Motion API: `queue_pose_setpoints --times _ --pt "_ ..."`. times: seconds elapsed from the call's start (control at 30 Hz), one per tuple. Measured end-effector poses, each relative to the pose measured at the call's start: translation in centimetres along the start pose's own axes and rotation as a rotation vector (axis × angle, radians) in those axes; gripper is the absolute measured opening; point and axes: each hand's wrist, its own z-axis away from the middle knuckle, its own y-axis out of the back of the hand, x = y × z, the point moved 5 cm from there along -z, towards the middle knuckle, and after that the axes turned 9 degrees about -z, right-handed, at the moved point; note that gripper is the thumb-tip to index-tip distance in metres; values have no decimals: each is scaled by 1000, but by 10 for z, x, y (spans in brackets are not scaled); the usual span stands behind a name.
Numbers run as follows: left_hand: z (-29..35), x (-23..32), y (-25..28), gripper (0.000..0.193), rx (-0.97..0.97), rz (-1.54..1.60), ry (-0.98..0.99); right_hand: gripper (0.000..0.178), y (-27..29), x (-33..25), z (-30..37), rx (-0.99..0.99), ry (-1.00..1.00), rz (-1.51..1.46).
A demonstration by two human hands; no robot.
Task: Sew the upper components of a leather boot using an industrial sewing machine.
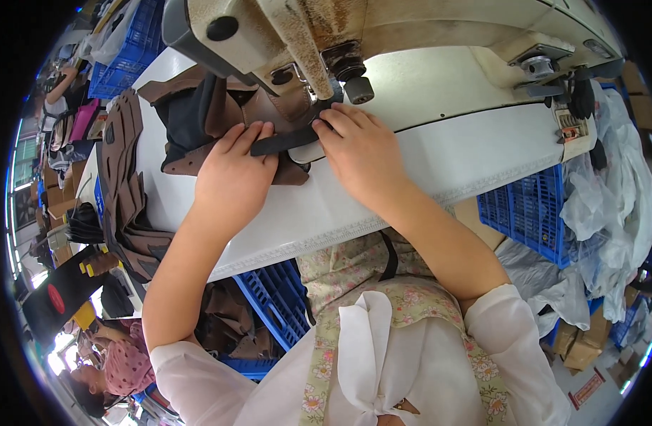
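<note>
A brown leather piece (272,106) with a black lining lies bunched under the head of a sewing machine (411,32). Across its near side runs a black strip (287,140), its right part under the machine's needle area. My left hand (233,170) is closed on the leather piece, fingertips beside the strip's left end; its thumb is partly hidden. Just right of the needle area, my right hand (363,153) has bent fingers closed on the strip. The machine head and my fingers hide the exact stitching spot.
Overlapping brown leather parts (123,170) are stacked at the table's left. A ruler strip (340,232) follows the white table's near edge. Blue crates (523,213) stand below, one holding brown pieces. Clear plastic bags (603,206) hang at right. Other people sit at far left.
</note>
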Motion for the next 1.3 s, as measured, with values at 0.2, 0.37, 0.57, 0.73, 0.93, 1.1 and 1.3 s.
queue_pose_setpoints --times 0.2,0.37,0.57,0.73,0.93,1.1,1.3 --pt "-1 6 1 35 0 -45 19 27 1 1 -2 4 -6 7" --pt "-2 10 3 34 -19 -60 26 26 9 -3 -13 -97 -74 2" --pt "-5 13 2 27 46 -62 32 29 1 -8 -8 -10 -84 -86" --pt "-8 13 10 21 74 -51 18 27 1 -9 -4 5 -21 -10" --pt "-16 19 12 25 -132 -26 -10 27 2 -4 -5 51 -28 -15" --pt "-20 25 13 23 -121 -29 17 28 3 6 -6 18 -12 -37" --pt "-24 29 21 16 54 -48 2 29 6 10 -10 -69 36 -24"
